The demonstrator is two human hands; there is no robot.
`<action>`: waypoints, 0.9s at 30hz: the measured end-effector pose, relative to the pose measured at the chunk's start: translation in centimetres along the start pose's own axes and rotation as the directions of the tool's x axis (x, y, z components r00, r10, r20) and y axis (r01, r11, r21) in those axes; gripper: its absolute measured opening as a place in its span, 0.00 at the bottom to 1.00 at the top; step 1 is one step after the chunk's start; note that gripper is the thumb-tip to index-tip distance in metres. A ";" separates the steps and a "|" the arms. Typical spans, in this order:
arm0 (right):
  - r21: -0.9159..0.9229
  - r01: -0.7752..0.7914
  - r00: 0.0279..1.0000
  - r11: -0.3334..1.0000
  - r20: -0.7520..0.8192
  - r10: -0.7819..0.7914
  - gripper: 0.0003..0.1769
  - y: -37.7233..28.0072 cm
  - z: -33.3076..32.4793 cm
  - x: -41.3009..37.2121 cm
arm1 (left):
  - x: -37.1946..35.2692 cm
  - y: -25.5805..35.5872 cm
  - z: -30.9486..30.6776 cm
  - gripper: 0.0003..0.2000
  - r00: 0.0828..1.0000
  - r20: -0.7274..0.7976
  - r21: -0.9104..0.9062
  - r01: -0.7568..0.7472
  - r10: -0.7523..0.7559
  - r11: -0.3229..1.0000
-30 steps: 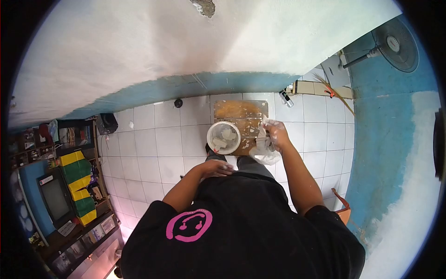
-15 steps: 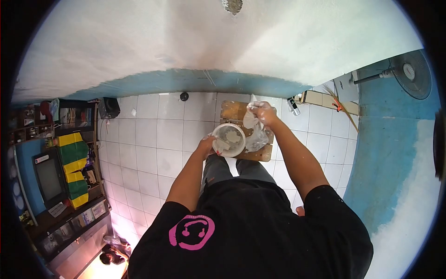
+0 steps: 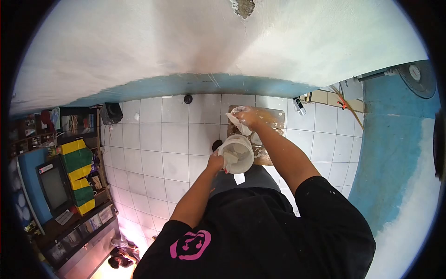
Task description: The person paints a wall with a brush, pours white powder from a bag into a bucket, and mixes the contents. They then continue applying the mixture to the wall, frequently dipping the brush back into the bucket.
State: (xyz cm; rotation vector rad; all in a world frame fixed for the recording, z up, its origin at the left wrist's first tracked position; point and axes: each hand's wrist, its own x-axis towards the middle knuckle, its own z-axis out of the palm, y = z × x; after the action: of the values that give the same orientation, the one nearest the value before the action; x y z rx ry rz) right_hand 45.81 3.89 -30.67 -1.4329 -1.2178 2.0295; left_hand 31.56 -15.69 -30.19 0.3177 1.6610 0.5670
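Observation:
My left hand (image 3: 215, 162) is closed on the left rim of a round white bucket (image 3: 250, 153), with a pale flat piece (image 3: 229, 157) beside the fingers inside it. Whitish material (image 3: 239, 148) lies in the bucket. Above the bucket, my right hand (image 3: 246, 116) grips a crumpled, whitish plastic bag (image 3: 238, 124) that hangs down toward the rim. Below both is a worn wooden stool top (image 3: 275, 122) with white smears, partly hidden by the bucket and my right forearm.
A partly painted wall (image 3: 186, 42) with a rough hole (image 3: 243, 7) rises ahead. A fan (image 3: 416, 76) is at the right. Shelves with a television (image 3: 55, 188) and a speaker (image 3: 111, 113) stand left. A person (image 3: 121, 258) is at the lower left. A phone-like object (image 3: 299, 106) lies on the tiles.
My right hand has moved left with the bag, from the stool's right side to above the bucket. The bucket is tilted more, and a dark round shape now shows beside it.

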 end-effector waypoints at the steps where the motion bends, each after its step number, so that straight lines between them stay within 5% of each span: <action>1: -0.080 0.015 0.999 0.997 -0.050 -0.019 0.13 1.0 0.4 0.5 | -1.5 0.9 0.1 0.28 0.998 -0.007 -0.039 0.055 -0.056 0.998; 5: -0.260 0.113 0.983 0.959 -0.115 -0.147 0.10 5.5 0.5 3.2 | 0.0 -4.1 -1.5 0.29 0.999 0.021 0.054 -0.039 0.037 0.998; 8: -0.236 -0.002 0.945 0.972 -0.318 -0.075 0.12 4.7 0.7 2.6 | -2.4 -3.2 -1.4 0.30 0.999 0.036 -0.014 -0.025 0.025 1.000; 11: 0.004 -0.042 0.929 0.999 -0.369 0.040 0.13 1.5 -0.1 1.8 | -3.9 -2.5 -1.4 0.30 0.998 0.056 -0.051 -0.019 0.021 0.999; 12: 0.078 -0.199 0.832 0.977 -0.513 0.210 0.15 0.2 0.2 1.3 | -4.3 -2.2 -1.2 0.30 0.998 0.063 -0.075 -0.005 0.010 0.997; 15: 0.034 -0.263 0.807 0.964 -0.540 0.239 0.17 -3.7 0.6 -2.1 | -3.9 -3.4 -1.4 0.30 0.998 0.056 -0.105 0.033 -0.028 0.994; 17: 0.288 -0.112 0.846 0.951 -0.475 0.243 0.19 3.9 0.3 2.8 | -4.7 -2.7 -0.9 0.31 0.999 0.038 -0.095 0.036 -0.033 0.995; 19: 0.325 -0.039 0.861 0.945 -0.469 0.197 0.19 3.2 0.6 2.9 | -4.6 -2.4 -0.8 0.32 0.999 0.033 -0.095 0.027 -0.024 0.995; 21: 0.150 -0.052 0.844 0.987 -0.522 0.123 0.19 2.0 0.5 1.8 | -4.5 -2.6 -1.0 0.31 0.999 0.049 -0.102 0.017 -0.012 0.995; 24: 0.155 -0.210 0.858 0.965 -0.444 0.258 0.14 1.0 0.0 1.8 | -4.4 -2.7 -1.7 0.30 0.998 0.052 -0.016 0.023 -0.023 1.000; 27: 0.007 -0.218 0.873 0.976 -0.445 0.198 0.12 -0.3 0.1 0.4 | -4.4 -2.7 -1.6 0.30 0.999 0.054 -0.057 0.013 -0.009 0.998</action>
State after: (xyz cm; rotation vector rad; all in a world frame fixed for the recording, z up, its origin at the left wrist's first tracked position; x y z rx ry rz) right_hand 45.45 4.30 -30.69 -1.9865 -0.9465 1.6638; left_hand 31.08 -20.48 -27.81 0.2796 1.5911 0.5919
